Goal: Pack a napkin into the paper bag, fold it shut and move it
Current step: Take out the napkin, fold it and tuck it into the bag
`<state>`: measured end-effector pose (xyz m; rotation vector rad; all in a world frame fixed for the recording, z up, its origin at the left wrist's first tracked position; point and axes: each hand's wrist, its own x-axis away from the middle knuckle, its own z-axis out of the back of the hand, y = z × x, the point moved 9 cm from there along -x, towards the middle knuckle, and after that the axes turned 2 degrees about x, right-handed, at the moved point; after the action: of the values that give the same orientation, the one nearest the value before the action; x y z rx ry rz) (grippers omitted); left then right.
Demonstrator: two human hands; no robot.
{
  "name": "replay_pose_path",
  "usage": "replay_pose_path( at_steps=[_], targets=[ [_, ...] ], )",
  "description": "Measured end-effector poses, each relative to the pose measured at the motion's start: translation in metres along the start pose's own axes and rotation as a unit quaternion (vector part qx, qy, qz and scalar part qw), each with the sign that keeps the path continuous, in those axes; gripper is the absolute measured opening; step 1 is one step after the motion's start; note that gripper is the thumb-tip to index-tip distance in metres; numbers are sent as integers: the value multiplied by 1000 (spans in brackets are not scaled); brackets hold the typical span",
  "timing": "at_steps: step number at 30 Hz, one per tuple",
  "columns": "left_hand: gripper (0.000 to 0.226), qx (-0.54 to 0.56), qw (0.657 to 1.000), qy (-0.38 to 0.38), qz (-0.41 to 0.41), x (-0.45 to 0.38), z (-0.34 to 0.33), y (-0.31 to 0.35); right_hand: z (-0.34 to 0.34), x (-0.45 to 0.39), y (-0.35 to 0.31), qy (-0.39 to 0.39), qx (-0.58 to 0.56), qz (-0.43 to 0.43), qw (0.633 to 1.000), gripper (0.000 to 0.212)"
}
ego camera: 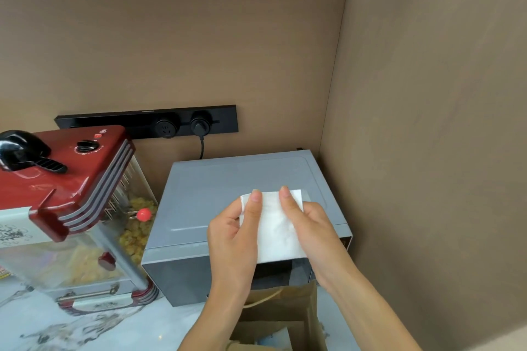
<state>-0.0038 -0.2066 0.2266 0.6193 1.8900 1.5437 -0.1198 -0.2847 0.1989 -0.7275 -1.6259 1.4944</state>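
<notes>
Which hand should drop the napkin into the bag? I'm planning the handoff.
Probably the right hand: it grips the napkin along its side and sits almost directly above the open bag. The left hand is further off to the side.

We see the microwave (245,202) standing on the worktop (94,330) in the right corner, against the back wall. The popcorn machine (71,214) stands just to its left. Behind both, on the wall, runs the socket strip (148,121). The paper bag (288,319) stands open before the microwave. Above the bag, our left hand (232,239) and right hand (310,225) hold the napkin (278,229) between them.
</notes>
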Motion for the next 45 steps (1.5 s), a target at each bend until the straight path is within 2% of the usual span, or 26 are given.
replay_pose_path(
  at_steps=[4,8,9,12,13,16,22,26,29,31,32,34,35,38,43,45],
  targets=[
    [45,-18,1000,17,1,-1,1,-8,8,-4,13,3,9,-23,1000,77],
    [35,-28,998,38,40,1,0,-19,3,-7,22,-63,-72,-62,993,91],
    [34,-25,997,42,53,2,-1,-23,1,-6,23,-88,-87,-64,990,83],
    [42,-14,996,44,77,9,-4,-32,-4,-3,25,-170,-117,-70,976,27],
    [43,-13,996,43,80,12,-4,-33,-5,-3,26,-182,-117,-73,974,17],
    [41,-9,996,48,80,19,2,-35,-6,-4,32,-190,-98,-81,973,18],
    [21,-30,995,49,86,15,16,-39,-9,-6,42,-188,-64,-71,977,21],
    [29,-56,992,48,103,13,30,-51,-1,-7,47,-170,-67,-82,980,26],
    [29,-79,991,34,98,12,49,-55,14,-6,53,-138,-83,-111,981,46],
    [31,-94,990,17,100,13,63,-60,24,-3,55,-119,-109,-115,980,41],
    [31,-100,989,10,106,14,70,-65,31,0,57,-102,-117,-121,980,46],
    [33,-107,986,-3,130,18,83,-76,44,9,68,-64,-121,-149,979,61],
    [34,-108,984,-10,144,21,89,-83,50,15,74,-55,-125,-161,978,63],
    [29,-122,976,-32,178,30,104,-105,61,33,92,-54,-149,-203,966,53],
    [10,-189,951,-85,231,45,115,-143,74,57,130,-32,-141,-286,947,55],
    [16,-224,934,-120,251,49,115,-156,70,61,141,-27,-113,-314,942,54]
  ],
)
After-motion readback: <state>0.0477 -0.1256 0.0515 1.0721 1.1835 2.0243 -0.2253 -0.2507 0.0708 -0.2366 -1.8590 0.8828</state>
